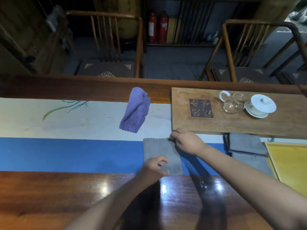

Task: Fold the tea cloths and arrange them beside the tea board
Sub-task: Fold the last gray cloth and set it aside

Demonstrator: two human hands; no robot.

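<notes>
- Polished wooden surface (pixel 49 196) fills the near edge, with a blue-and-white runner (pixel 66 153) laid along it.
- Beyond the runner's right part sits the tea board (pixel 232 123), carrying a glass pitcher (pixel 232 103) and a lidded white cup (pixel 262 104).
- Crumpled and unfolded, a purple cloth (pixel 135 112) lies left of the board, apart from it.
- Flat on the blue band lies a grey cloth (pixel 159 150), near the board's near-left corner.
- Folded grey cloths (pixel 245 144) are stacked against the board's near edge.
- Right hand (pixel 187 141) pinches the grey cloth's far-right corner, fingers closed on it.
- Left hand (pixel 154 166) presses the cloth's near edge, its fingers (pixel 163 161) curled on the fabric.
</notes>
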